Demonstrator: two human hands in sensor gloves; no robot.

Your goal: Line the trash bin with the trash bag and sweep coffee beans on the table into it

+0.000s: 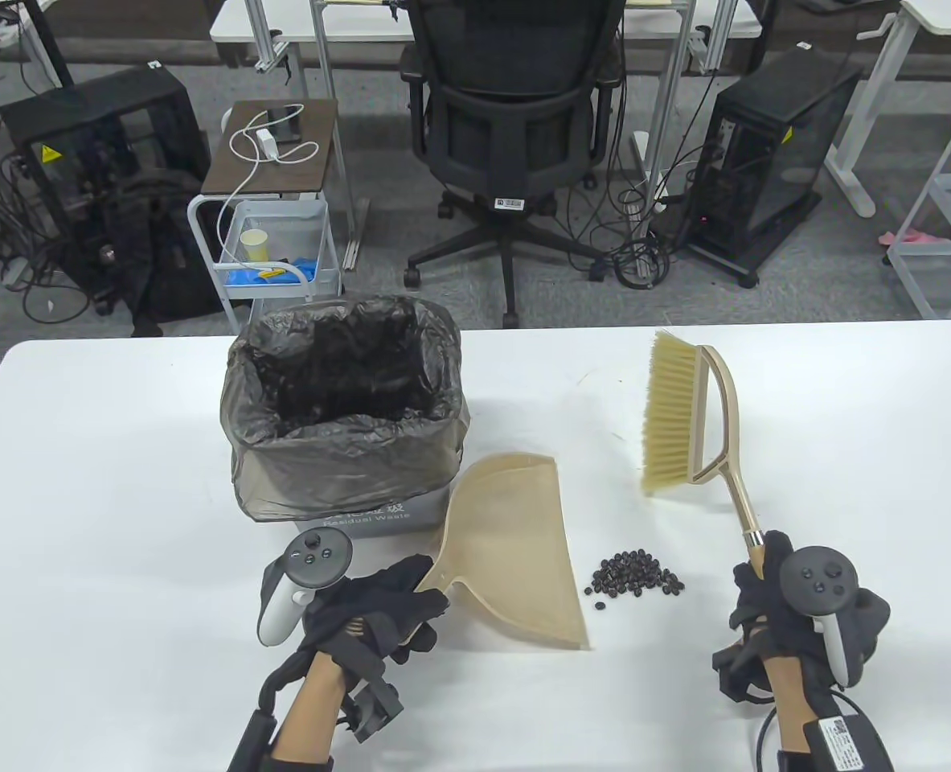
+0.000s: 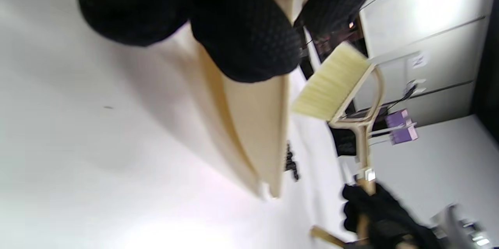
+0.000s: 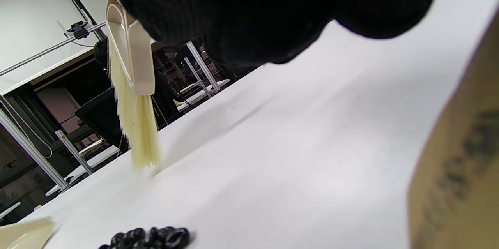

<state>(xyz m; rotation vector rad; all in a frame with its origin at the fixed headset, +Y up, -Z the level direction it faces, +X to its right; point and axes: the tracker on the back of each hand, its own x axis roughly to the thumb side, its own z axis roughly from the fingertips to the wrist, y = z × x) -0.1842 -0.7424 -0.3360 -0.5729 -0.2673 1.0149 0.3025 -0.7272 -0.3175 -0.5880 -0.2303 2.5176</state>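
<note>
A grey trash bin (image 1: 379, 515) lined with a dark translucent trash bag (image 1: 346, 418) stands at the table's middle left. My left hand (image 1: 379, 615) grips the handle of a beige dustpan (image 1: 515, 555), which lies just in front of the bin with its wide mouth toward the near edge. A small pile of dark coffee beans (image 1: 632, 576) lies right of the pan's lip. My right hand (image 1: 772, 599) holds the handle of a beige brush (image 1: 672, 418); its pale bristles (image 3: 136, 124) hang beyond the beans (image 3: 152, 238), touching or just over the table.
The white table (image 1: 121, 482) runs to the view's left and right edges. Behind it stand an office chair (image 1: 511, 137), a small cart (image 1: 270, 241) with a paper cup, and two computer cases on the floor amid cables.
</note>
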